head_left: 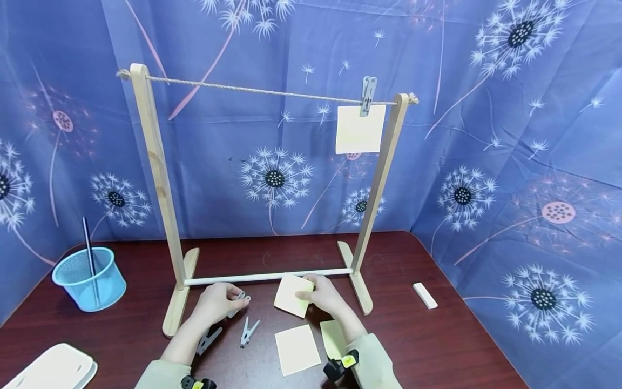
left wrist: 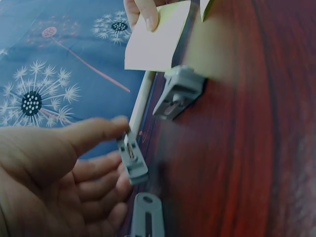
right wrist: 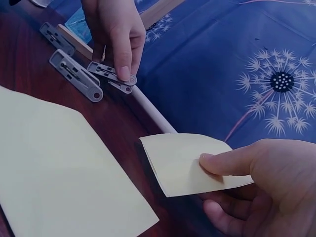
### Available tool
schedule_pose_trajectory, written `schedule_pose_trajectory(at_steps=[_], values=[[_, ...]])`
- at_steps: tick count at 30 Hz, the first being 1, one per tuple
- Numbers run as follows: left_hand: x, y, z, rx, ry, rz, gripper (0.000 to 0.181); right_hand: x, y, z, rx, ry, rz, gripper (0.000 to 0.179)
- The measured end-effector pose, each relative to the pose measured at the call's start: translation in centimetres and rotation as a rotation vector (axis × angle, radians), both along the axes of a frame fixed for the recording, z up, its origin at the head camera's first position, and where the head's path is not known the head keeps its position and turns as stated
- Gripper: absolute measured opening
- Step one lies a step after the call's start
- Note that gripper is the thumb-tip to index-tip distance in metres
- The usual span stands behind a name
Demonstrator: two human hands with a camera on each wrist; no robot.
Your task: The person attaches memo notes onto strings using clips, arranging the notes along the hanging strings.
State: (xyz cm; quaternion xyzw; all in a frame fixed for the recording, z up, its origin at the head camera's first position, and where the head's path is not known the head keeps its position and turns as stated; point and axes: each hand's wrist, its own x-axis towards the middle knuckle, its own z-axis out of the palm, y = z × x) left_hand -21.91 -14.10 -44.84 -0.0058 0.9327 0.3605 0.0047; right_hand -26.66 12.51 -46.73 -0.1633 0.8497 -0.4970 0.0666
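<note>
Behind everything we see a blue dandelion-print cloth (head_left: 218,162), and before it the dark red desk (head_left: 461,335). A wooden stand (head_left: 157,167) rises near the desk's far edge, a rope (head_left: 257,91) strung between its posts. Toward the far left corner we find a blue mesh basket (head_left: 109,283) holding a dark stick (head_left: 89,246); a rounded white object (head_left: 53,367) lies nearer us by the left edge. Our hands are apart: the right hand (head_left: 323,294) pinches a pale square note (head_left: 289,294) between thumb and fingers, just above the desk's middle, while the left hand (head_left: 214,302) pinches a gray clip (head_left: 238,303) on the left-edge side. Two more notes (head_left: 298,350) lie nearer us, and another (head_left: 359,132) hangs clipped to the rope. A white block (head_left: 425,295) rests near the right edge. Smallest, two loose clips (head_left: 249,332) lie beside our left hand.
</note>
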Motion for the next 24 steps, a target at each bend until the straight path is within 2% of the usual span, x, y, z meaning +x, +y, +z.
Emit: schedule_pose_trajectory(at_steps=[6,17,24], values=[[-0.08,0.17,-0.15,0.030,0.046,-0.051,0.027,-0.10,0.18,0.11,-0.021,-0.005,-0.005,0.016],[-0.32,0.13,0.14,0.026,0.082,-0.061,0.030,-0.12,0.25,0.42,-0.024,0.057,-0.034,0.016],[-0.21,0.28,0.09,0.053,0.109,-0.071,0.029,-0.13,0.24,0.47,-0.068,0.041,-0.029,0.013]])
